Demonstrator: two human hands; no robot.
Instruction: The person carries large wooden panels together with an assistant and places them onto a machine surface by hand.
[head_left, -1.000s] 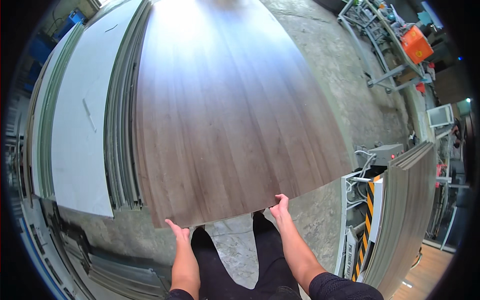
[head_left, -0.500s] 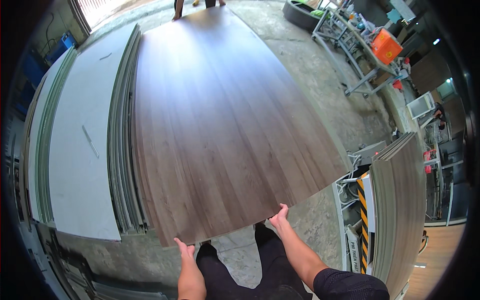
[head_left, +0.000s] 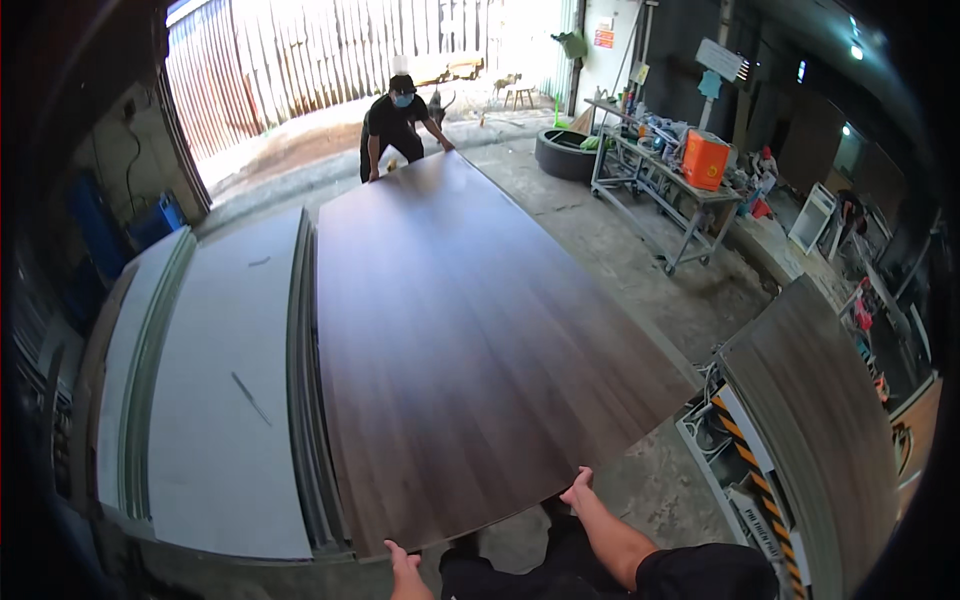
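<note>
Carrying a large dark brown wood-grain panel [head_left: 470, 340] with a co-worker.

We grip the panel's near edge, our left hand [head_left: 405, 562] and right hand [head_left: 578, 490] both clasped on it, while a person in black [head_left: 398, 125] holds the far end. It hangs just above the stack of pale grey sheets [head_left: 215, 400] on our left, over the concrete floor [head_left: 640, 270]; by our judgement it is lifted but not yet set down anywhere.

Concrete floor [head_left: 640, 260] bears stacked pale boards [head_left: 215, 400], perhaps laminate.

Both hands, left hand [head_left: 404, 565] and right hand [head_left: 578, 490], gripping near edge of dark wood-grain panel [head_left: 470, 340], co-worker [head_left: 398, 120] holding far end
</note>
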